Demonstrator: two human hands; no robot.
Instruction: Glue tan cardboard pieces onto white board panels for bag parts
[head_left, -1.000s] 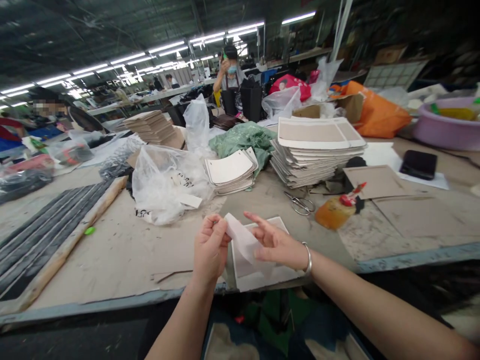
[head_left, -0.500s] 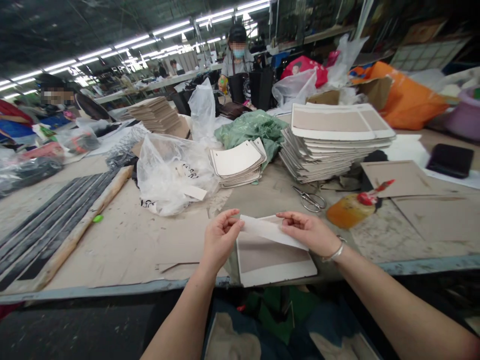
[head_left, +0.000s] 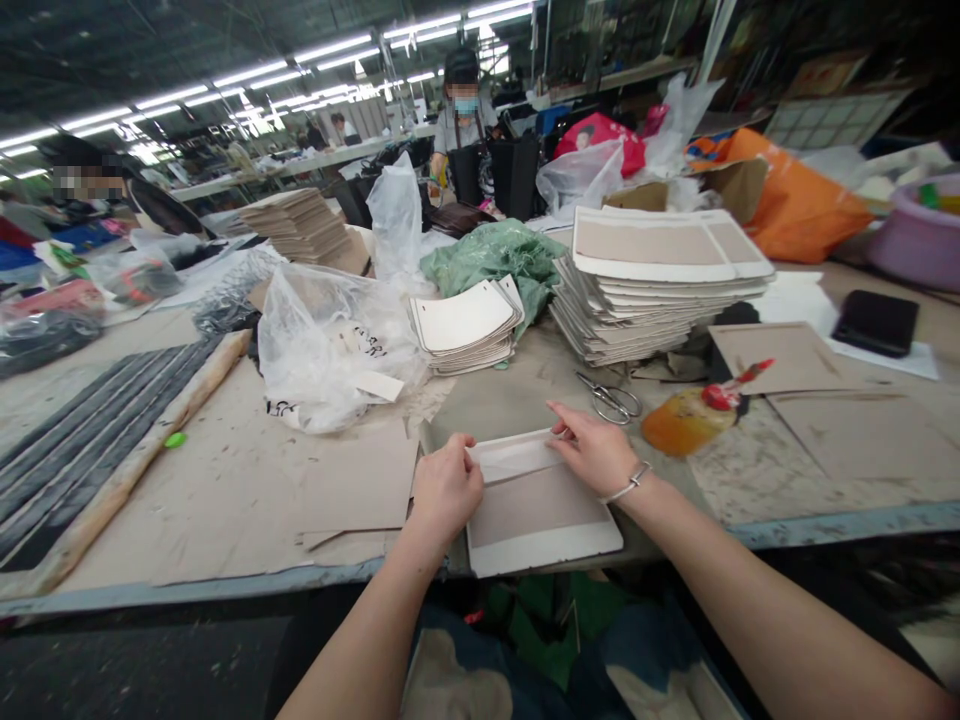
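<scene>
A flat panel with a greyish-beige middle and white bands (head_left: 546,552) lies near the table's front edge. Across its far part runs a thin white strip (head_left: 517,461), close against the panel. My left hand (head_left: 448,486) is closed at the strip's left end, its fingers curled and the fingertips partly hidden. At the opposite end, my right hand (head_left: 596,447) pinches the strip between thumb and fingers near the panel's far right corner. Scissors (head_left: 611,400) lie just beyond my right hand, beside a bottle of amber liquid (head_left: 682,420) with a red top.
Behind the panel stand a small stack of white pieces (head_left: 466,322) and a taller stack of panels (head_left: 664,290). A clear plastic bag (head_left: 330,350) and green plastic (head_left: 491,262) lie nearby. Dark strips (head_left: 112,440) are at left, a black phone-like object (head_left: 876,322) at right. A masked person (head_left: 463,125) is opposite.
Both hands have lowered the white strip from above the panel onto its far band. My left hand has turned and its fingers are more curled. The view has shifted slightly.
</scene>
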